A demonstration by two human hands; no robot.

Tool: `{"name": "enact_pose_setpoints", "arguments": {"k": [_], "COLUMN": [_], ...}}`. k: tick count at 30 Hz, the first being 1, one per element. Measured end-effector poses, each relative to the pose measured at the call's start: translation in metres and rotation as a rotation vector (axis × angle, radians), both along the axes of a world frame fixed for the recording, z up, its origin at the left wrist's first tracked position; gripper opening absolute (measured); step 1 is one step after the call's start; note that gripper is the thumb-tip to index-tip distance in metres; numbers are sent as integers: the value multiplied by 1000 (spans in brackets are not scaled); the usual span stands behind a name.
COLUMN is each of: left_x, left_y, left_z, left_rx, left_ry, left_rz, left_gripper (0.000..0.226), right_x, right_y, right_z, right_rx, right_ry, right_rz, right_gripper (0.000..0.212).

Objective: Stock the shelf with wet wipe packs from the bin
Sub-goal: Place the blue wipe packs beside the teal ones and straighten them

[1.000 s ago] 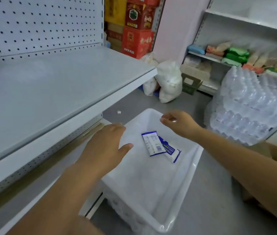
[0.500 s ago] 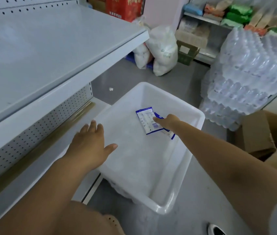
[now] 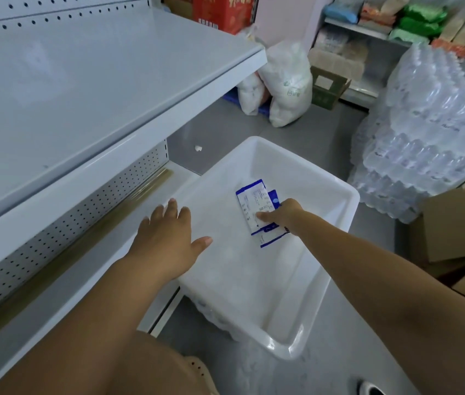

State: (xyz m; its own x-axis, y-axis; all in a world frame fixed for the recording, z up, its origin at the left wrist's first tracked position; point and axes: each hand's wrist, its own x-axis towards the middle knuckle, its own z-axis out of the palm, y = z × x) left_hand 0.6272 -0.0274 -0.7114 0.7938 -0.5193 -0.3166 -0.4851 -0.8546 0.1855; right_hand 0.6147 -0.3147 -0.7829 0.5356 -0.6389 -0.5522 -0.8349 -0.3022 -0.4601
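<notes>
A white plastic bin (image 3: 339, 212) sits on the floor beside the white shelf (image 3: 89, 81). Two blue-and-white wet wipe packs lie in it, one overlapping the other. My right hand (image 3: 282, 215) reaches into the bin and pinches the upper pack (image 3: 252, 201), thumb on top; the lower pack (image 3: 271, 238) pokes out beneath it. My left hand (image 3: 165, 238) rests with spread fingers on the bin's left rim, holding nothing.
The lower shelf (image 3: 77, 252) runs along the left below a perforated back panel. Shrink-wrapped water bottle packs (image 3: 430, 121) are stacked at right, with cardboard boxes (image 3: 453, 232) beside them. White sacks (image 3: 285, 81) stand on the grey floor behind the bin.
My right hand dropped from above the bin down onto the wipe packs and took hold of the upper one. My left hand settled onto the bin's rim. The view tilted downward.
</notes>
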Motion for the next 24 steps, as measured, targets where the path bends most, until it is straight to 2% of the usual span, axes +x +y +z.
{"name": "enact_pose_setpoints", "arguments": {"k": [4, 7, 9, 12, 17, 20, 24], "left_x": [-7, -10, -11, -15, -24, -26, -24], "left_y": [2, -1, -2, -2, 0, 9, 22], "left_z": [9, 18, 25, 36, 46, 51, 53], "left_rx": [-245, -536, -722, -985, -1167, -1238, -1250], "left_ry": [14, 158, 381, 820, 1065, 1081, 1091], "left_rz": [42, 178, 317, 520, 512, 530, 517], "left_gripper": [71, 58, 47, 39, 47, 53, 72], "right_x": [-13, -31, -43, -58, -70, -77, -87], "right_y": [11, 27, 40, 67, 110, 128, 143], "right_z": [23, 53, 75, 109, 137, 148, 158], "right_rx": [93, 138, 170, 218, 274, 308, 413], "right_ry": [-129, -272, -375, -472, -540, -575, -622], "right_rz": [4, 33, 73, 143, 274, 348, 414], "right_gripper": [53, 46, 40, 33, 42, 41, 43]}}
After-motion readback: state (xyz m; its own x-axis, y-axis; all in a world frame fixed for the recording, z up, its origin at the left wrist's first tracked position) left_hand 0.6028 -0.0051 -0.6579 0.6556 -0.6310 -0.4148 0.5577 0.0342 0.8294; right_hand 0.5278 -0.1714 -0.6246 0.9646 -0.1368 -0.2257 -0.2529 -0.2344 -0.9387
